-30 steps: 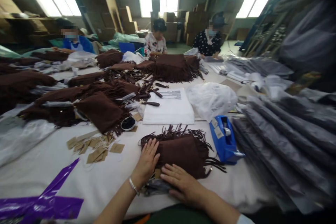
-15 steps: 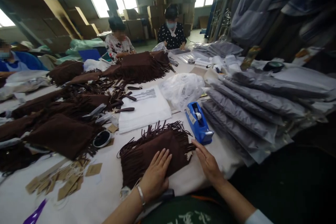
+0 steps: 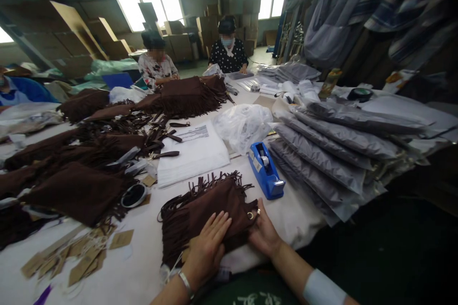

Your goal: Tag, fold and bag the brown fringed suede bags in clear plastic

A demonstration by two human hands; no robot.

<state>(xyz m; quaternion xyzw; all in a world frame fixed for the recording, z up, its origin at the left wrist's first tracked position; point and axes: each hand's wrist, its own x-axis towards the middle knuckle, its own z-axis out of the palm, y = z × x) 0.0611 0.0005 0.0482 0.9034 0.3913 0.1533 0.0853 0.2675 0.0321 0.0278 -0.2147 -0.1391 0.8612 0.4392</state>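
A dark brown fringed bag (image 3: 220,202) lies in front of me on the white table, its fringe spread along the far and left sides. My left hand (image 3: 211,238) rests flat on top of it with the fingers stretched out. At the bag's right edge, my right hand (image 3: 264,232) grips the corner, thumb beside a gold-coloured metal ring (image 3: 250,215) and the other fingers partly hidden. Just beyond that hand stands a blue tape dispenser (image 3: 266,171). Part of a brown tag shows by my left wrist.
Brown tags (image 3: 86,255) with strings lie at left, near more brown bags (image 3: 78,190) and a roll of tape (image 3: 134,195). White sheets (image 3: 195,155) and clear plastic bags (image 3: 243,126) lie ahead. Packed grey items (image 3: 329,152) are stacked right. Co-workers (image 3: 228,50) sit across the table.
My right hand has moved in from beside the bag and taken hold of its right corner. My left hand stays flat on the bag. The camera view has shifted slightly.
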